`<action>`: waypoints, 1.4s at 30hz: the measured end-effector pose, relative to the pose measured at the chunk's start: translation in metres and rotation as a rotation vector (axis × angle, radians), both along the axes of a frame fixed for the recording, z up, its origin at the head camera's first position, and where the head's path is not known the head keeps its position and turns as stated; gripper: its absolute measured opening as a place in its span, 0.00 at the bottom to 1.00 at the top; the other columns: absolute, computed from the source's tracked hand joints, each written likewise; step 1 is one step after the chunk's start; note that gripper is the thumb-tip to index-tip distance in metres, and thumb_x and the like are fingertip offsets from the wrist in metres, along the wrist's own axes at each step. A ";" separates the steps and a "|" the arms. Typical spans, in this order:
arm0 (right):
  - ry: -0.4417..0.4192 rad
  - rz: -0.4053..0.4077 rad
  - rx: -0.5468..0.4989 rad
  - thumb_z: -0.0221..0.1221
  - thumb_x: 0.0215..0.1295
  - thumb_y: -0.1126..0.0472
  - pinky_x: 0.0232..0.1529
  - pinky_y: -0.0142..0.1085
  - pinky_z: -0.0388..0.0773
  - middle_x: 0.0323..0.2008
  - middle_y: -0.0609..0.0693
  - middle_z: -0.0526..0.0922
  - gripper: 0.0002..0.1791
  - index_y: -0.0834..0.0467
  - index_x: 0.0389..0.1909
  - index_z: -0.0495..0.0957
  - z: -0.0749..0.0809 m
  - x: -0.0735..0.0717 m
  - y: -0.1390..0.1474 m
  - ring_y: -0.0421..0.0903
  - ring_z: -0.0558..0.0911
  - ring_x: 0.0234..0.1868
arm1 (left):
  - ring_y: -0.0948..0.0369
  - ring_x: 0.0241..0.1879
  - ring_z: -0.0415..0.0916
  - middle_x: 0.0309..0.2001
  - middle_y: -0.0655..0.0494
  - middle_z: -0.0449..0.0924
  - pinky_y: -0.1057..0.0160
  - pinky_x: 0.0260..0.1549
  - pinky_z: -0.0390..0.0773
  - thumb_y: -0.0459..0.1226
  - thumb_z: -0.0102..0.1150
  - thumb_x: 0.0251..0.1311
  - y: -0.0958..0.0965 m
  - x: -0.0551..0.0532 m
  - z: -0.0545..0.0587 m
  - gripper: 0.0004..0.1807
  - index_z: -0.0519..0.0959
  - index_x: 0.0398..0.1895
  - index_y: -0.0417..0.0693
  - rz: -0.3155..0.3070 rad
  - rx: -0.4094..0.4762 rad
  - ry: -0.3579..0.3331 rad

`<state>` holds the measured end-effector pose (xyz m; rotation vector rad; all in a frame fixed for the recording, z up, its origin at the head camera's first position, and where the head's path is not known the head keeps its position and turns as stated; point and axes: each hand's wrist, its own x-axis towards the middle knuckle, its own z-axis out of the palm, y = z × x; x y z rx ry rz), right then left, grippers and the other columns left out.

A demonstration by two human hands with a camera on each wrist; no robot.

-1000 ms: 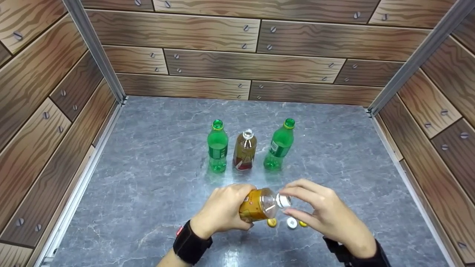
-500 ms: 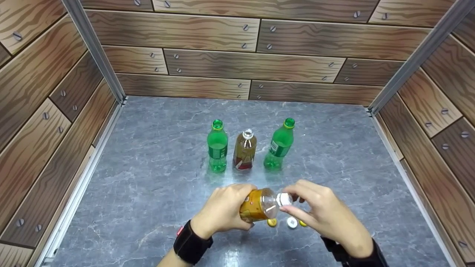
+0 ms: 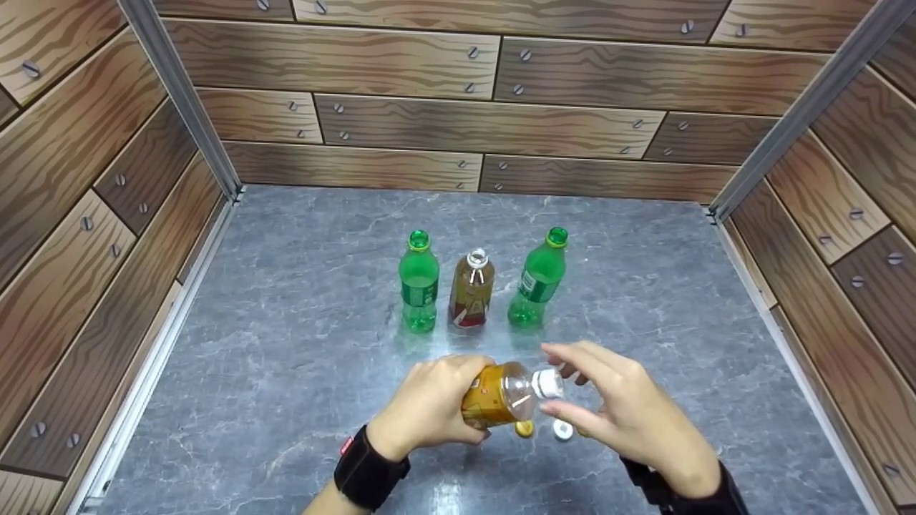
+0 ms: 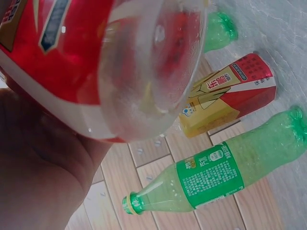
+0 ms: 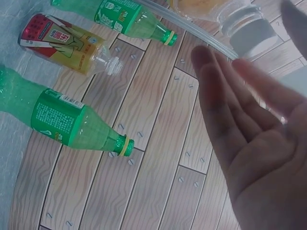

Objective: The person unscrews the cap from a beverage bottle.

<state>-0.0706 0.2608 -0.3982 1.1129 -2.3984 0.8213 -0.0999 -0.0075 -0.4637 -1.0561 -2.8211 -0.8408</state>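
Observation:
In the head view my left hand [image 3: 433, 400] grips a clear plastic bottle [image 3: 494, 395] with a yellow-orange label, tilted sideways with its neck to the right. A white cap [image 3: 549, 384] sits on the bottle's mouth. My right hand [image 3: 619, 404] is beside that cap, thumb and fingers spread around it and apart from it. The right wrist view shows the white cap [image 5: 254, 38] just beyond the fingers. In the left wrist view the bottle's red and white side [image 4: 67, 52] fills the upper left, close to the palm.
Behind the hands stand two uncapped green bottles [image 3: 419, 282] [image 3: 538, 279] and, between them, an uncapped bottle with a yellow and red label [image 3: 471, 290]. A yellow cap [image 3: 524, 428] and a white cap [image 3: 563, 429] lie on the grey tabletop [image 3: 300, 322]. Wood-patterned walls [image 3: 401, 121] enclose it.
My right fingers closed on the white cap half a second ago and have since spread away from it. The left hand and the bottle have stayed in place.

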 end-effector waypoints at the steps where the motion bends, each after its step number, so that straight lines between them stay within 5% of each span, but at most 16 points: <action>1: -0.007 -0.013 -0.005 0.75 0.58 0.56 0.44 0.22 0.82 0.47 0.42 0.87 0.31 0.55 0.63 0.80 0.000 0.000 -0.001 0.37 0.84 0.40 | 0.60 0.45 0.84 0.49 0.61 0.87 0.59 0.43 0.85 0.47 0.87 0.32 0.000 0.000 0.000 0.43 0.78 0.59 0.56 0.001 0.000 0.000; 7: -0.054 -0.049 0.010 0.73 0.61 0.59 0.38 0.19 0.79 0.38 0.36 0.84 0.15 0.51 0.49 0.84 0.000 0.002 -0.004 0.34 0.81 0.35 | 0.60 0.46 0.84 0.49 0.62 0.87 0.57 0.44 0.85 0.47 0.88 0.32 -0.001 0.001 0.001 0.43 0.78 0.58 0.56 0.002 0.004 0.001; 17: 0.037 0.060 -0.015 0.74 0.58 0.62 0.47 0.22 0.82 0.45 0.41 0.85 0.22 0.54 0.54 0.84 -0.001 -0.001 -0.004 0.37 0.84 0.41 | 0.60 0.46 0.84 0.50 0.62 0.87 0.59 0.43 0.86 0.47 0.87 0.32 -0.003 0.001 0.000 0.43 0.78 0.58 0.56 0.001 0.011 0.019; 24: 0.032 0.017 0.002 0.76 0.58 0.56 0.47 0.25 0.84 0.47 0.44 0.87 0.30 0.55 0.62 0.81 -0.001 0.000 -0.003 0.39 0.85 0.41 | 0.60 0.46 0.84 0.50 0.61 0.87 0.59 0.45 0.86 0.46 0.87 0.32 -0.002 0.000 0.000 0.43 0.78 0.59 0.55 -0.002 0.013 0.008; 33: -0.007 -0.054 -0.009 0.75 0.59 0.61 0.35 0.20 0.78 0.37 0.37 0.84 0.16 0.50 0.48 0.84 -0.003 0.002 -0.005 0.35 0.81 0.34 | 0.60 0.47 0.84 0.51 0.61 0.87 0.57 0.46 0.85 0.46 0.87 0.32 -0.002 0.000 0.000 0.44 0.78 0.59 0.56 0.004 0.008 -0.015; 42: 0.009 0.005 0.006 0.74 0.60 0.61 0.42 0.21 0.82 0.41 0.39 0.85 0.18 0.52 0.50 0.84 -0.002 0.001 -0.003 0.34 0.83 0.38 | 0.60 0.48 0.84 0.52 0.61 0.87 0.57 0.45 0.86 0.47 0.87 0.31 -0.002 0.001 -0.001 0.44 0.78 0.59 0.56 -0.001 0.016 0.007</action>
